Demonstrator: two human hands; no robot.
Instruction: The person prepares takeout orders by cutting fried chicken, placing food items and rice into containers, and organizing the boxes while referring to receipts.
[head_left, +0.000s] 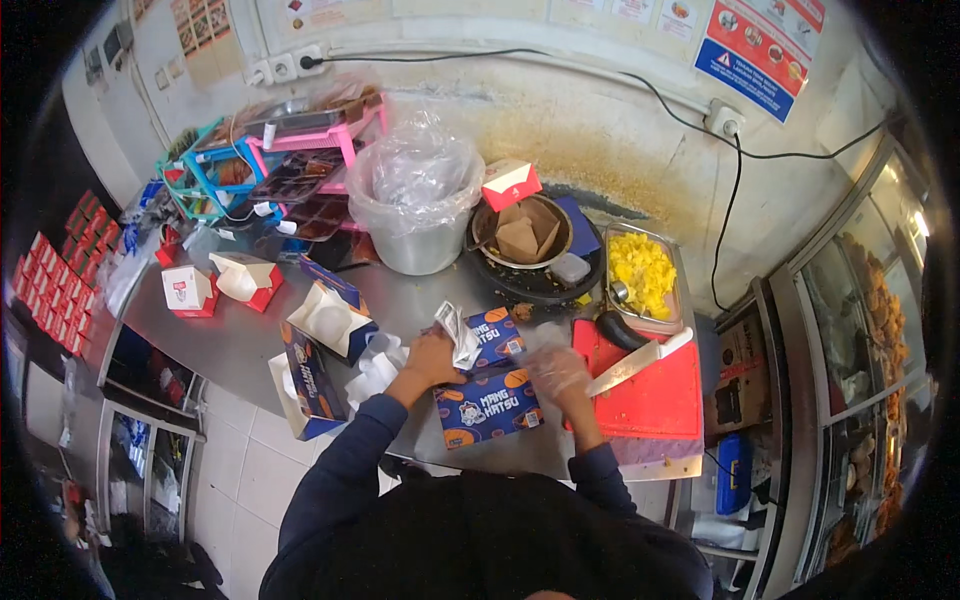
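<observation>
My left hand grips a folded slip of printed paper over the left side of two closed blue cardboard food boxes. One box lies closest to me; the other box is just behind it, partly covered by the paper and hand. My right hand, in a clear plastic glove, is beside the boxes' right side, near the cutting board. It is blurred, so its finger pose is unclear. A knife with a white handle rests on the red cutting board.
Open blue boxes and crumpled white paper sit left on the steel table. Behind are a plastic-lined bucket, a metal bowl holding brown paper, and a container of yellow food. A glass display cabinet stands right.
</observation>
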